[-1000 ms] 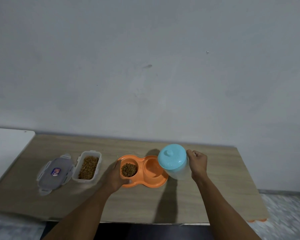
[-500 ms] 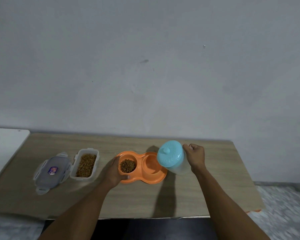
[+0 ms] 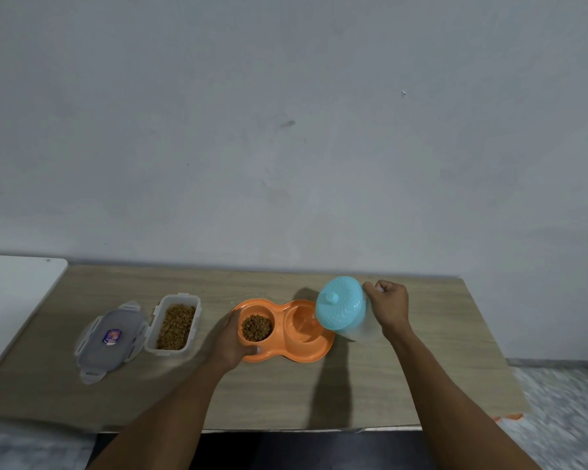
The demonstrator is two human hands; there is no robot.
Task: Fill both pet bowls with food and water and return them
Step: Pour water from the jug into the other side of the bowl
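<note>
jug (image 3: 340, 308) tilted further over orange bowl (image 3: 287, 354)

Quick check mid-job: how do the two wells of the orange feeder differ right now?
The left well holds a heap of brown kibble; the right well shows bare orange, no kibble. The left hand grips the rim beside the left well; the tilted blue-lidded jug, held by the right hand, hangs over the right well. Water there: cannot tell. Both are round, similar in size, parts of one orange feeder.
</note>
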